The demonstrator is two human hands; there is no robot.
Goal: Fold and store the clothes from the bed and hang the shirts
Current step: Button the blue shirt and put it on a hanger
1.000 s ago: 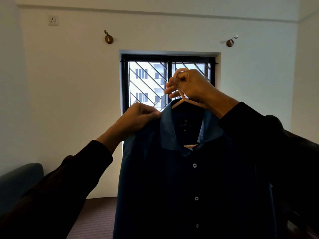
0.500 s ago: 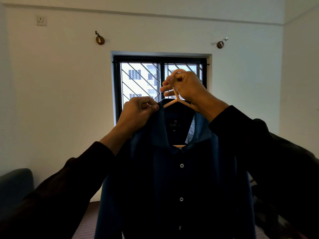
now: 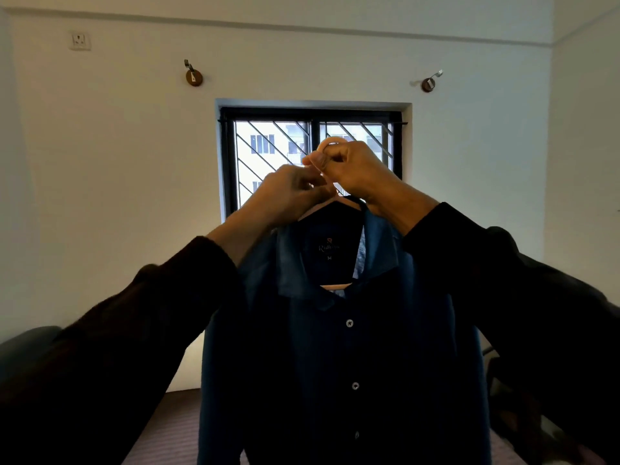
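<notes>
A person holds a dark blue shirt up at arm's length in front of the barred window. The shirt hangs on a pale wooden hanger, buttoned down the front, its open collar spread and a label showing inside the neck. Nothing carries it but the hands; it hangs in the air, well apart from the white wall behind.

The right hand is curled tight around the hanger's hook, which loops just above its knuckles, so that hand bears the weight. The left hand is just beside it, touching or nearly so, fingers bent in at the neck of the hanger, above the shirt's left shoulder. It seems to pinch something there, but from here I cannot tell whether it has the hanger, the collar or nothing at all.

Both arms are in dark sleeves. Two round wooden brackets sit high on the wall, one either side of the window, and a socket is near the upper left corner of the wall. A grey padded edge shows low on the left, with striped flooring under the shirt.
</notes>
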